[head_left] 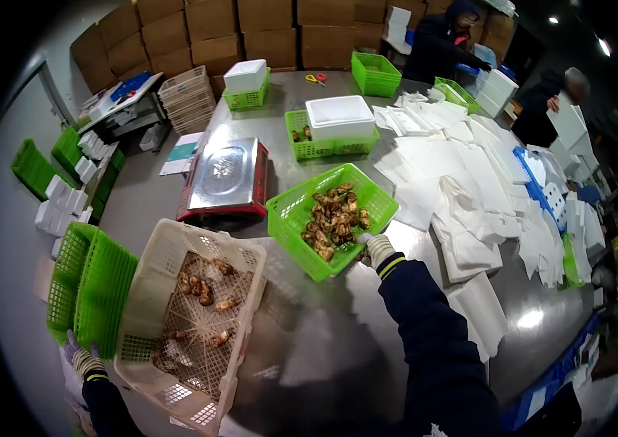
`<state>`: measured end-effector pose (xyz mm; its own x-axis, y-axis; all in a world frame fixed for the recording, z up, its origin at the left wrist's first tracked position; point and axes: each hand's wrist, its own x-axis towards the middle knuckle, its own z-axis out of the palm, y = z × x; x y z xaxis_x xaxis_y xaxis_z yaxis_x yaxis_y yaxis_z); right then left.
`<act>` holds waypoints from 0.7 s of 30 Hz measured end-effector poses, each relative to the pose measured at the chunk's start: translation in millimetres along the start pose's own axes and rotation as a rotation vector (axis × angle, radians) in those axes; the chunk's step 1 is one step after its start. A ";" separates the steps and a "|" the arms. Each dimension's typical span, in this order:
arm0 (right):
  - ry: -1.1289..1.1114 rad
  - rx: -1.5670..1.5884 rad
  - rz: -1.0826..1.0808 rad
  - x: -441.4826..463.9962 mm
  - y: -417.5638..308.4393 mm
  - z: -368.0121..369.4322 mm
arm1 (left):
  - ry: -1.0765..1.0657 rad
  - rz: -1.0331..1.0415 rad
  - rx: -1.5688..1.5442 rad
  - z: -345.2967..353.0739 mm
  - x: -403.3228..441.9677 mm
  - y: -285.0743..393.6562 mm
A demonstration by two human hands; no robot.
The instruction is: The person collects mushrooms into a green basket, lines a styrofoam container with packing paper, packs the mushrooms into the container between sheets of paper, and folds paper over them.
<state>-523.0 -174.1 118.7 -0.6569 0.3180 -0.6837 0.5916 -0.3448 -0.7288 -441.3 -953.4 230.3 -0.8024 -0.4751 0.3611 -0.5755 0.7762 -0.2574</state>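
Stack of green baskets [105, 298]: nested plastic, lattice-walled, standing at far left; inner layers are hiding behind the outer one. Left hand [85, 362]: gloved, striped at the cuff, touching the stack's lower corner; whether the fingers are gripping or merely resting there, one cannot tell. Beige crate [147, 298]: rectangular, scuffed hard plastic, its long axis running away from the wearer and leaning slightly right; its ribbed mesh floor is carrying a few scattered brown mushrooms [205, 293], some blurring into the mesh. Scale [223, 171]: red body, shiny flat metal top, sitting beyond the crate. Green basket [290, 215]: slotted plastic with flaring walls, resting on the brushed steel table [309, 328] right of the crate, its long axis slanting from lower left to upper right; a heap of knobbly, earthy-brown mushrooms is covering much of its floor, the lower ones lying hidden. Right hand [378, 250]: gloved, its fingers grasping the basket's near right rim, the fingertips partly hiding. Paper sheets [433, 171]: white, thin, creased, overlapping loosely, their right-hand edges blending into clutter.
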 end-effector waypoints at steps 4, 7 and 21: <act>-0.076 -0.176 -0.058 -126.2 63.7 -60.5 | 0.143 0.085 -0.018 5.3 7.4 -0.6; -0.177 -0.341 -0.073 -195.9 122.2 -99.8 | 0.167 0.078 0.042 18.3 18.8 -4.2; 0.171 -0.572 -0.377 -335.2 254.5 -112.3 | -0.806 0.824 -1.770 -105.4 -278.5 273.6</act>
<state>-99.7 -269.2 158.0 -0.8106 0.4748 -0.3429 0.5217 0.3194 -0.7911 -358.7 -565.1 153.9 -0.8848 0.4450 0.1381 0.1982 0.0910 0.9759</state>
